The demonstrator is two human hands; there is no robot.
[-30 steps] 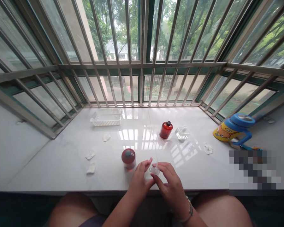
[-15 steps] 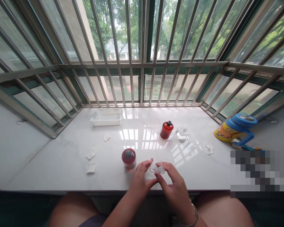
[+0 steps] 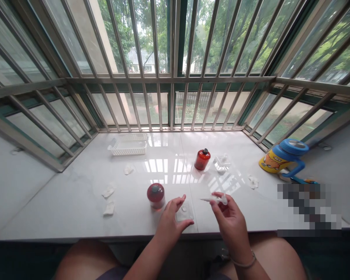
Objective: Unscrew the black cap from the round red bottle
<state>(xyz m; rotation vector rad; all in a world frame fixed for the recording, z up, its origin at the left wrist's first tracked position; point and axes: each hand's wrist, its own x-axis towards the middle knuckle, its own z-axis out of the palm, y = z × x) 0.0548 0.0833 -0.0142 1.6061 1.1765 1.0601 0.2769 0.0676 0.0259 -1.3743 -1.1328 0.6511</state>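
Clear, see-through material is showing at the fingertips of the right hand point(image 3: 231, 219): I am watching from afar as its thumb and fingers are pinching a slim stopper-like piece point(image 3: 219, 199), holding it roughly level above the white tabletop point(image 3: 84, 214). Its narrow tip is pointing left, and its wider end is resting among the fingers.

On the other side, I am seeing the left hand point(image 3: 169, 218) curving around a clear square vessel point(image 3: 187, 214), thumb and fingers standing well apart with the vessel between them. I cannot tell whether any of them are touching its sides. The vessel is sitting on the tabletop near the front edge, its round mouth facing up, and the pinched piece is staying clear of it to the right.

Just beyond the left hand, a red bottle with a dark cap point(image 3: 155, 196) is standing upright. Farther back I am making out a second red bottle point(image 3: 202, 160), with another clear container point(image 3: 222, 164) sitting just to its right. A white perforated basket point(image 3: 128, 151) is lying near the barred window, and a blue-and-yellow flask point(image 3: 282, 157) is leaning into my view at right.
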